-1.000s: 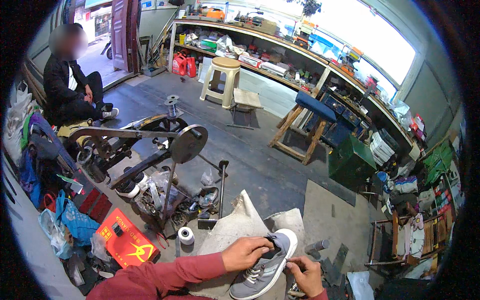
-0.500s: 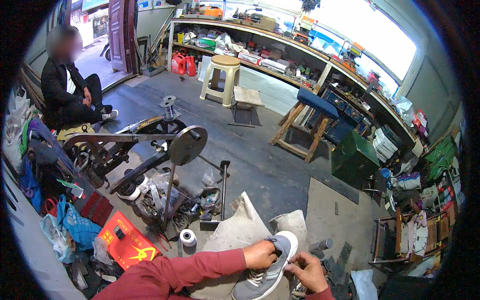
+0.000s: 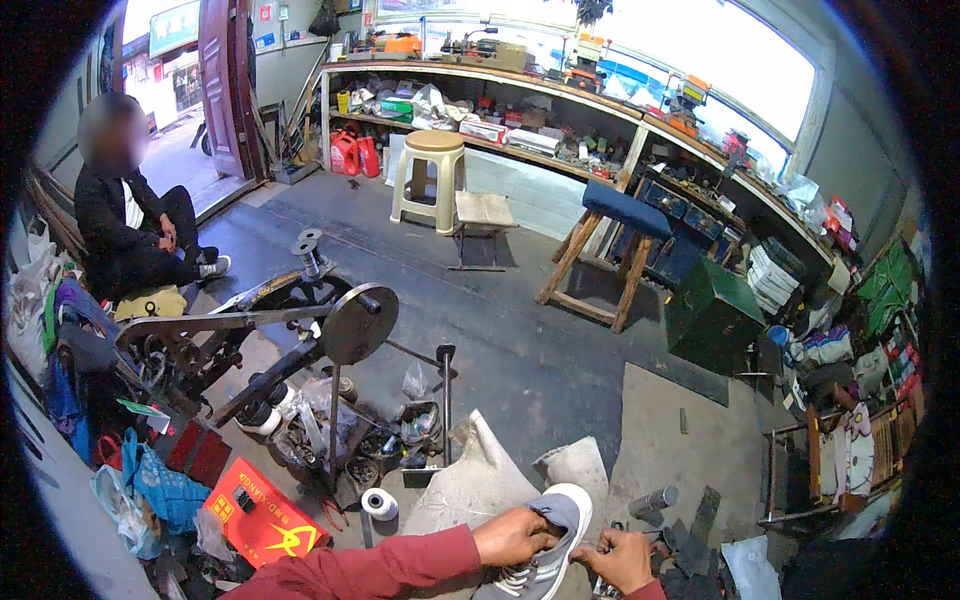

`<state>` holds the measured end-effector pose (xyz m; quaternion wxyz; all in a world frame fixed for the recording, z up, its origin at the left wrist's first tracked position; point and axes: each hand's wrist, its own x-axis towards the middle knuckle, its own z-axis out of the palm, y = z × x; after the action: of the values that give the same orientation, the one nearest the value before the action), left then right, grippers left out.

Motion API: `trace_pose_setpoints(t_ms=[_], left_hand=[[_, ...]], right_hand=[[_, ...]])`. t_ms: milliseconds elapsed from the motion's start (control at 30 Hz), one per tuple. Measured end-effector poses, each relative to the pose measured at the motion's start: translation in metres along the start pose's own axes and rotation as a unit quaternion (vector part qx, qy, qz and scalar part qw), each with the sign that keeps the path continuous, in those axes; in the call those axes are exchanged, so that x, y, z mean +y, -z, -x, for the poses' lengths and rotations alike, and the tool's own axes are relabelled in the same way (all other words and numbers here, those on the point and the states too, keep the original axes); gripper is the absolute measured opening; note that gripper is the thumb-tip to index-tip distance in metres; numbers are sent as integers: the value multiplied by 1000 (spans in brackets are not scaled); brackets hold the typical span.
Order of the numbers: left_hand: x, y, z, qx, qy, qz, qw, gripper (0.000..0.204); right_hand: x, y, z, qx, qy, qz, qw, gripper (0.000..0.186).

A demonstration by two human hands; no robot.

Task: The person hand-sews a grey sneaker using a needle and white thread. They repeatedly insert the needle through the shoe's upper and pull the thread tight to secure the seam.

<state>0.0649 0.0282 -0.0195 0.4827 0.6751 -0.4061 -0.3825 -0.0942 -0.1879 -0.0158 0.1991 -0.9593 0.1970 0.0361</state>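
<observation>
A grey lace-up shoe (image 3: 540, 570) with a white sole rests on pale cloth (image 3: 465, 470) over my lap. My left hand (image 3: 518, 537) reaches into its opening, fingers curled inside and partly hidden, gripping it. My right hand (image 3: 618, 558) is closed in a pinch beside the sole's outer edge; whatever is between its fingertips is too small to make out. A white thread spool (image 3: 380, 505) stands left of the cloth, near a red bag (image 3: 265, 510).
A dark iron machine with a flywheel (image 3: 355, 325) stands ahead-left. A person (image 3: 135, 230) sits by the doorway. Stools (image 3: 430, 180), a green box (image 3: 715, 315) and cluttered shelves (image 3: 480, 130) line the back. A rack (image 3: 840, 460) stands at the right.
The view has tilted, so the room sits lower in the picture. My left hand has gone a little deeper into the shoe. My right hand stays pinched by the sole.
</observation>
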Motion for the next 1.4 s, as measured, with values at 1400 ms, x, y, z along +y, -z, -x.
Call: trace_pose_setpoints(t_ms=[1400], left_hand=[[20, 54, 57, 316, -81, 227, 918, 25]], right_hand=[[-61, -34, 44, 166, -66, -351, 919, 45]])
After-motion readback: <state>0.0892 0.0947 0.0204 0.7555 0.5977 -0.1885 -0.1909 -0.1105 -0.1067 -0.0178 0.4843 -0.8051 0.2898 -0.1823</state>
